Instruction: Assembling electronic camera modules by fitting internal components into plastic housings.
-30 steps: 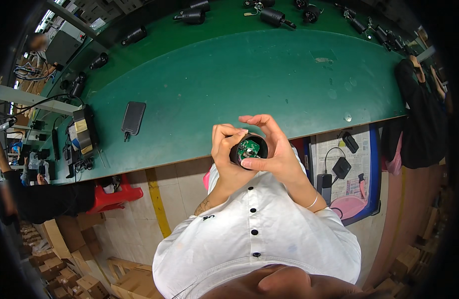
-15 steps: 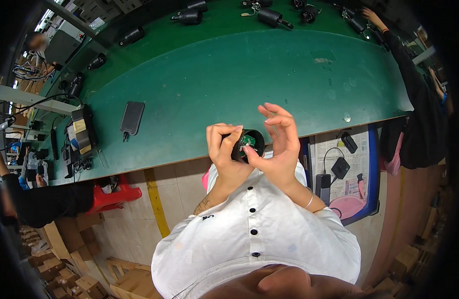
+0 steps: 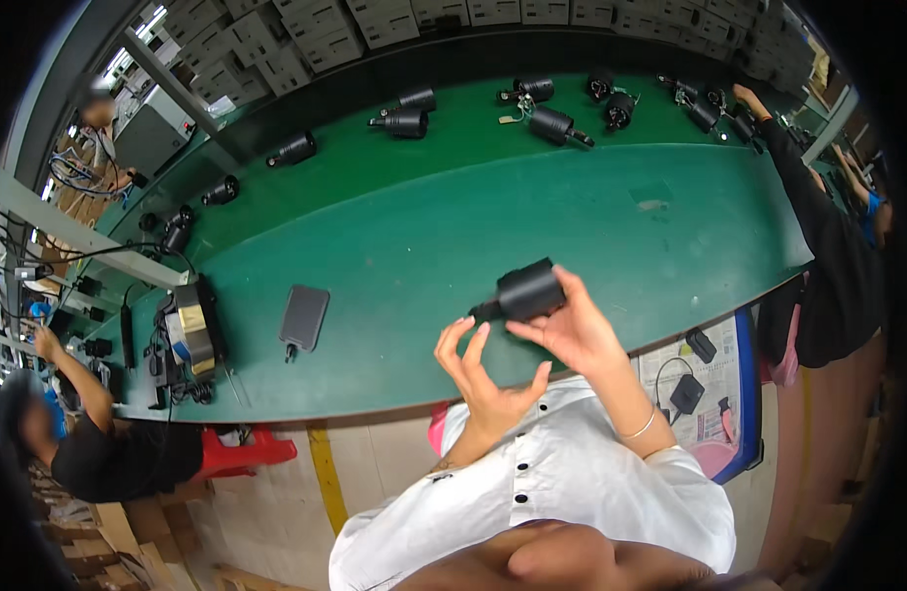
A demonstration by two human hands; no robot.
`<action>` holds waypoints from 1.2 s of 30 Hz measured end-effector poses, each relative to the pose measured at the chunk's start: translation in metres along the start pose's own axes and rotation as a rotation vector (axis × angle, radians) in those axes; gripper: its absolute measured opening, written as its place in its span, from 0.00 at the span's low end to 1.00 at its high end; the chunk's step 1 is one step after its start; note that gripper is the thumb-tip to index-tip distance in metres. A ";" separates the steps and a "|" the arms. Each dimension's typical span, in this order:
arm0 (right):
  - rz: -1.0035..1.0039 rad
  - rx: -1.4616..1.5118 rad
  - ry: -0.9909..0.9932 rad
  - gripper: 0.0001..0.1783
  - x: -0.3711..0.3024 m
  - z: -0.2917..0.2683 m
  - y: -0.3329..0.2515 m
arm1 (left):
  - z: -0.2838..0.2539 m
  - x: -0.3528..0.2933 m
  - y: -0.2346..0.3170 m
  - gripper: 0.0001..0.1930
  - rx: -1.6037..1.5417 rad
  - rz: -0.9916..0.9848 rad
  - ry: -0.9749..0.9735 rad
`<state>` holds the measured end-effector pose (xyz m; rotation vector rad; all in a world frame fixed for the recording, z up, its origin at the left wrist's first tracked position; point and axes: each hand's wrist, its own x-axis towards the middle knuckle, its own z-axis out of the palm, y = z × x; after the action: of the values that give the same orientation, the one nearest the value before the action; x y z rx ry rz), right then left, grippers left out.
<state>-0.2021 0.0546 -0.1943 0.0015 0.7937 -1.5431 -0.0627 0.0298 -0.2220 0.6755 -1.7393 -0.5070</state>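
Observation:
A black cylindrical housing with a narrower stem at its left end lies tilted in my right hand, above the near part of the green table. The fingers and thumb of that hand wrap its right end. My left hand is just below the stem, thumb and fingers spread, nothing gripped. Its upper fingertips come close to the stem; whether they touch it I cannot tell. The open end with the circuit board is turned out of sight.
On the green table lies a flat dark grey slab with a short plug. More black housings stand along the far strip. A blue-rimmed tray is at right. Co-workers sit at both sides; one's hand reaches in at far right.
The housing has been raised away from my body and turned sideways, hiding its circuit board. My left hand has let go of it; my right hand has closed around it.

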 end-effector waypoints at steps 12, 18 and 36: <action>-0.853 -0.921 0.262 0.24 0.125 -0.013 -0.093 | -0.001 -0.008 -0.032 0.23 0.050 -0.106 -0.027; -0.637 -1.972 0.918 0.13 0.213 -0.049 -0.203 | -0.002 -0.010 -0.026 0.18 0.054 -0.106 -0.042; -0.676 -1.467 0.509 0.17 0.127 -0.051 -0.185 | 0.001 -0.010 -0.008 0.16 -0.018 -0.205 -0.106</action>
<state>-0.4082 -0.0468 -0.2030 -1.0666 2.3507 -1.1971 -0.0600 0.0307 -0.2343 0.8326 -1.7709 -0.7101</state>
